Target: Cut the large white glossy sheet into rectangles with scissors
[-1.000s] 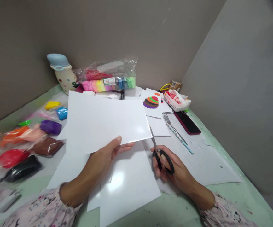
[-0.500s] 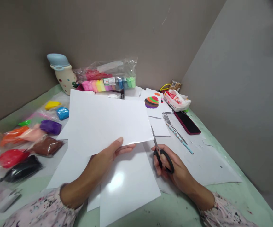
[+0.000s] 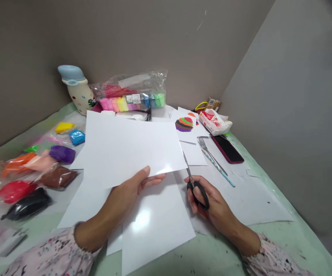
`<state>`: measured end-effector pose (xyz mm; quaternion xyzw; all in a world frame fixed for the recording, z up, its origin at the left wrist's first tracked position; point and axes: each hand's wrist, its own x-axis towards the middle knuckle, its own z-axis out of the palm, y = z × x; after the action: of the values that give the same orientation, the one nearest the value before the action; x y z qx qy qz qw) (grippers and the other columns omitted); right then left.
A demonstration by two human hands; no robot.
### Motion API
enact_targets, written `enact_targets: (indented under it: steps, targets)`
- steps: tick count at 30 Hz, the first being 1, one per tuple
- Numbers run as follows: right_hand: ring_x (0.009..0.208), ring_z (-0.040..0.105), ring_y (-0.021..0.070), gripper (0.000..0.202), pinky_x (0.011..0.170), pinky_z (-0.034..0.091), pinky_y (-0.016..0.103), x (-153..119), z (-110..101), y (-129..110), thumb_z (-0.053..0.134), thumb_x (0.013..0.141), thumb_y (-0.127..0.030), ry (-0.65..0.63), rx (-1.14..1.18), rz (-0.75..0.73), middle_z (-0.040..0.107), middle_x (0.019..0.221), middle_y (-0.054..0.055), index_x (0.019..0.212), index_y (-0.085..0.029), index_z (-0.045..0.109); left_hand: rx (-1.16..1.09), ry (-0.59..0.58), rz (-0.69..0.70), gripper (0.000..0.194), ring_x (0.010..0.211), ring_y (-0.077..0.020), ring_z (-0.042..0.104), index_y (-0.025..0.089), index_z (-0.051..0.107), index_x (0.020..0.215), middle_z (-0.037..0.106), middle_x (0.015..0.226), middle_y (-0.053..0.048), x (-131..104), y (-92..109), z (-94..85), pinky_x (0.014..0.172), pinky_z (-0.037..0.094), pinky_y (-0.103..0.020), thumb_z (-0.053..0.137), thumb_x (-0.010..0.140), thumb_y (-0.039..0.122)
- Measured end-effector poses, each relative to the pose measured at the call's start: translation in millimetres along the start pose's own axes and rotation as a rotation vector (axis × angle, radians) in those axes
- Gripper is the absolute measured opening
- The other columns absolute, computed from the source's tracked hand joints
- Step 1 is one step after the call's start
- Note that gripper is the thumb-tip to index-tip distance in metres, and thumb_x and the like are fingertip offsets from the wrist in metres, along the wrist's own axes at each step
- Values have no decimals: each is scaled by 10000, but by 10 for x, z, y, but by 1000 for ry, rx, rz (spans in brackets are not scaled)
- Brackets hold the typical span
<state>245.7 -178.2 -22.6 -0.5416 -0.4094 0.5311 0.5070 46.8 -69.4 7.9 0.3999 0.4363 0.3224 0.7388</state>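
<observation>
A white sheet of paper (image 3: 131,147) is raised above the table, pinched at its lower edge between the thumb and fingers of my left hand (image 3: 134,186). My right hand (image 3: 209,199) holds black-handled scissors (image 3: 199,193), their blades pointing up at the sheet's right edge. One blade is partly hidden behind the paper. More white sheets (image 3: 154,230) lie on the table below both hands. Behind the raised sheet's right side is a paper with a striped, coloured round shape (image 3: 184,124).
Bagged clay pieces (image 3: 58,177) lie at the left. A cream bottle (image 3: 78,94) and a clay pack (image 3: 131,97) stand at the back. On the right are a fork (image 3: 203,143), a patterned stick (image 3: 219,168), a phone (image 3: 227,149) and a tissue pack (image 3: 214,122).
The scissor handles have come closer together, and the blades have closed somewhat at the sheet's right edge. My left hand and the sheet have barely moved.
</observation>
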Motion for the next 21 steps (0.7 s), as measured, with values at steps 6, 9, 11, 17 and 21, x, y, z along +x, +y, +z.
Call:
enact_targets:
  steps: [6,9,11,17,21]
  targets:
    - [486,446,63,408,364,277,158,6,10,16,606,923,-548,5,21,10,549,745,-29,1167,-224,565,-12,-4,-8,255,1073,-250,709,167,782,770,809,912,-105,17,-22,-16,1145,354,-321,635,897,332]
    - [480,433,60,408,359,282,153,2,12,23,600,929,-547,4,24,17,555,741,-30,1176,-223,566,-5,-8,-18,264,1114,-253,692,159,787,791,807,936,-108,16,-34,-29,1152,343,-321,630,901,341]
    - [471,428,60,406,353,289,151,1,11,26,591,937,-544,2,22,21,560,733,-31,1185,-223,564,8,-12,-16,269,1162,-266,668,161,789,812,803,975,-109,15,-42,-39,1171,312,-334,639,896,367]
    - [451,429,60,389,353,319,156,12,14,31,585,944,-529,20,9,21,574,717,-34,1177,-220,562,39,-27,-25,288,1216,-271,636,185,785,811,792,1041,-114,28,-58,-60,1193,255,-335,635,890,418]
    - [455,435,60,387,357,316,157,16,12,21,574,950,-527,19,-16,22,578,718,-33,1176,-213,553,75,-52,-34,335,1264,-270,597,180,801,873,778,1102,-114,43,-88,-95,1193,236,-319,635,883,470]
